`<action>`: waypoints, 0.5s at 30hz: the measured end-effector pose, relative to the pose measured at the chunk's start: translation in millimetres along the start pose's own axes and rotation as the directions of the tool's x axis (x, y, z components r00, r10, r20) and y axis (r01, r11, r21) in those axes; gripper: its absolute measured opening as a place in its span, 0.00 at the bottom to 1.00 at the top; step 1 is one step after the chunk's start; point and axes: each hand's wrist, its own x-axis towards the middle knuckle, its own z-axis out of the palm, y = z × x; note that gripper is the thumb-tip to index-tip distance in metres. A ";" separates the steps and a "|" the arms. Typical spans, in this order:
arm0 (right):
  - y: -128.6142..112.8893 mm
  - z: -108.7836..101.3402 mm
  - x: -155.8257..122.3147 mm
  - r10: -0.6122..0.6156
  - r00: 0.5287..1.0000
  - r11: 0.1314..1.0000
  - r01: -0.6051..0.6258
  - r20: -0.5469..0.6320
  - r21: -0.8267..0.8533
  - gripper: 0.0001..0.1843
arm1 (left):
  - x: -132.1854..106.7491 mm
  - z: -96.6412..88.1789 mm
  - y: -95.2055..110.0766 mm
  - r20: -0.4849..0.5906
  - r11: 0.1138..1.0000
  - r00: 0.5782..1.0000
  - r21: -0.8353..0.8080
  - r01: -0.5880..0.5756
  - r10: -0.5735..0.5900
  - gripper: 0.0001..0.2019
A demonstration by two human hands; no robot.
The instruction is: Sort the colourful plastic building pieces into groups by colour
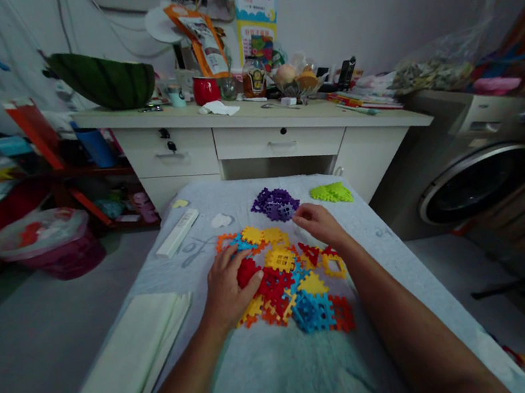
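Note:
A mixed spread of plastic interlocking building pieces in red, yellow, blue and orange lies on the cloth-covered table (255, 387). My left hand (230, 287) rests on its left side, fingers apart, touching a red piece (248, 271). Fingers drawn together, my right hand (318, 222) is at the near right edge of a purple heap of similar pieces (271, 203). Whatever is between those fingertips is too small to make out. A lime-green heap (332, 193) lies farther right. Close to me are a blue piece (307, 310) and an orange-red piece (343, 313).
A white strip-shaped object (178, 234) and a folded white sheet (120, 370) lie along the table's left side. Behind stands a white drawer desk (278, 141) carrying jars and a watermelon piece (104, 80). A washing machine (468, 153) is at right, a pink bin (59, 256) at left.

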 end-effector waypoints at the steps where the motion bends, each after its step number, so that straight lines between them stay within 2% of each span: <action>1: 9.4 -7.6 7.6 0.018 0.994 0.997 -0.026 -0.109 -0.072 0.09 | 0.0 0.5 -0.3 0.001 1.000 1.000 0.004 0.002 -0.002 0.22; 2: 19.4 -15.3 15.3 0.045 0.973 0.986 -0.079 -0.227 -0.145 0.11 | 0.0 0.9 -0.7 0.004 1.000 1.000 0.011 0.006 -0.006 0.21; 4: 40.4 -29.9 29.7 0.114 0.902 0.933 -0.241 -0.417 -0.267 0.21 | 0.1 1.8 -1.4 0.014 1.000 1.000 0.026 0.017 -0.018 0.21; 5: 50.7 -36.5 36.0 0.163 0.857 0.894 -0.339 -0.490 -0.295 0.27 | 0.1 2.2 -1.8 0.019 0.999 1.000 0.031 0.022 -0.022 0.21; 7: 69.8 -47.7 46.6 0.253 0.786 0.823 -0.482 -0.564 -0.301 0.38 | 0.2 2.7 -2.3 0.025 0.999 0.999 0.036 0.028 -0.029 0.20; 9: 85.2 -56.3 55.3 0.325 0.750 0.781 -0.557 -0.576 -0.284 0.46 | 0.2 3.0 -2.5 0.028 0.999 0.999 0.038 0.030 -0.031 0.20; 11: 96.5 -62.4 63.4 0.379 0.741 0.757 -0.593 -0.555 -0.275 0.51 | 0.3 3.2 -2.5 0.029 0.999 0.999 0.040 0.034 -0.035 0.20; 15: 108.2 -67.6 78.9 0.469 0.728 0.715 -0.645 -0.501 -0.268 0.51 | 0.4 2.8 -2.0 0.038 0.999 0.999 0.037 0.026 -0.027 0.20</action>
